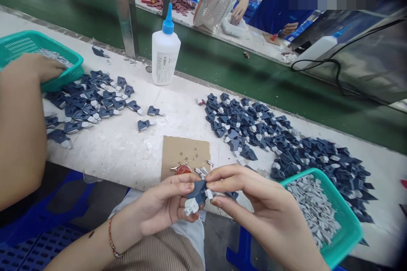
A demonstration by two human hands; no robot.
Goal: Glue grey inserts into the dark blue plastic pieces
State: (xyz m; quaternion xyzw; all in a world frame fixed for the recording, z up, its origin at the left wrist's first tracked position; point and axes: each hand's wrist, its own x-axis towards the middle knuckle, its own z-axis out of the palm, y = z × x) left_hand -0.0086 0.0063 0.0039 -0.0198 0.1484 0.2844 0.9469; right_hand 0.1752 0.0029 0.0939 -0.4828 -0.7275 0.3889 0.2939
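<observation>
In the middle front, my left hand is closed on a dark blue plastic part with a light grey end. My right hand pinches a small light grey plastic piece against the side of that part; the exact contact is partly hidden by the fingers. Just behind the hands lies a brown cardboard piece bearing a red glossy blob and a few tiny rings. To the right of my right hand, a green basket holds many small grey pieces.
Blue-and-grey parts form a large pile at right and another at left. A white bottle with a blue nozzle stands behind. Another person's hand reaches into a green basket at left. A metal post rises behind the table.
</observation>
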